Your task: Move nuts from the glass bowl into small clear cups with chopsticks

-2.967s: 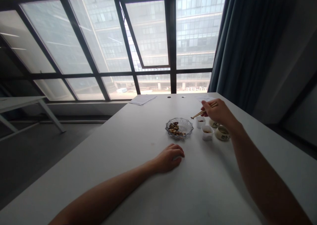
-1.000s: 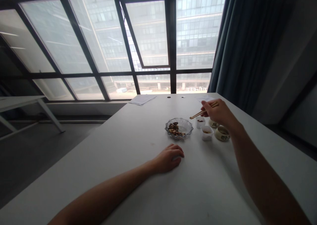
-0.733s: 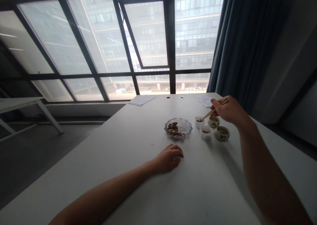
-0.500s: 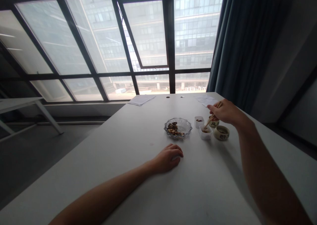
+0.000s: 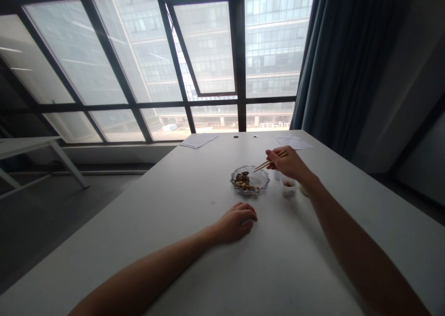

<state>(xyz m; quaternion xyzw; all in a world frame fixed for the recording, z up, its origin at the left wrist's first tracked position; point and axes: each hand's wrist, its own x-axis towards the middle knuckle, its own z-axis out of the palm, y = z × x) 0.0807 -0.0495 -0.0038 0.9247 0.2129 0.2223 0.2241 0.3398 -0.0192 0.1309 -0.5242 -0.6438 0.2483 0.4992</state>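
My right hand (image 5: 287,162) is closed around a pair of wooden chopsticks (image 5: 263,165). Their tips hang over the far right part of a scalloped clear glass dish (image 5: 267,180); whether anything sits between them is too small to tell. Brown and pale nut-like pieces (image 5: 242,182) fill the dish's left and near side. Just right of the dish stand a small white cup (image 5: 288,191) with brownish bits inside and a second white cup (image 5: 277,175), partly behind my hand. A cream pot (image 5: 303,191) is mostly hidden by my right wrist. My left hand (image 5: 238,221) rests on the table near the dish, fingers loosely bent, holding nothing.
The white table (image 5: 194,191) runs toward the window (image 5: 208,47). Papers (image 5: 199,141) lie at its far left corner and another sheet (image 5: 294,142) at the far right. A second table (image 5: 31,144) stands to the left, a dark blue curtain (image 5: 333,61) to the right.
The chopsticks dipped into the far white cup, then the near one, and have since moved left over the glass dish. My right arm now covers the cream pots. My left hand stayed in place.
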